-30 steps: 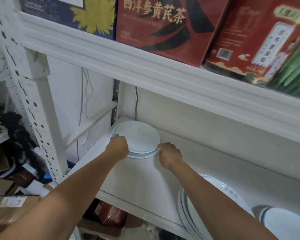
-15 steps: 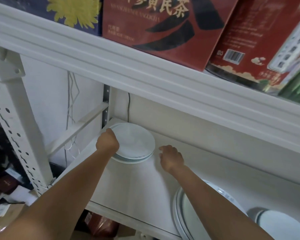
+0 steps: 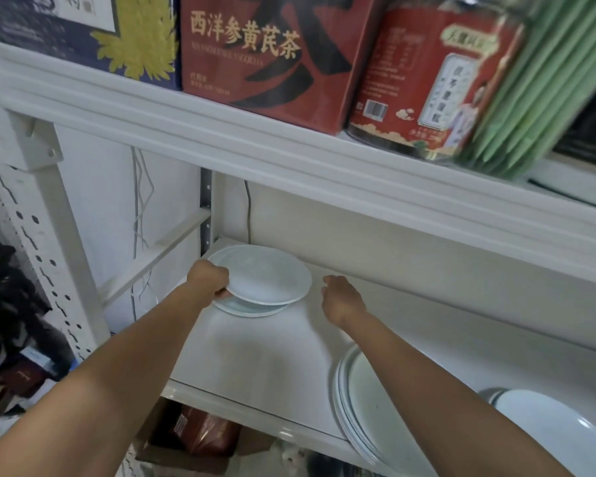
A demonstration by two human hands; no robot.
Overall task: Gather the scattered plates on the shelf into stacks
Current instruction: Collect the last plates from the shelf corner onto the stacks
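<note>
A small stack of white plates sits in the far left corner of the white shelf. My left hand grips the left rim of the top plate, which is tilted up off the lower plate. My right hand hovers a little right of the stack, fingers loosely apart, holding nothing. A stack of larger white plates lies at the shelf's front edge, partly hidden under my right forearm. Another white plate lies at the far right.
The shelf above hangs low over the plates and carries a blue box, a red box, a red tin and green items. A perforated white upright stands at the left. Boxes lie below.
My right hand has let go of the stack and drawn back to the right. My left hand has lifted the top plate's left edge. The camera has moved closer.
</note>
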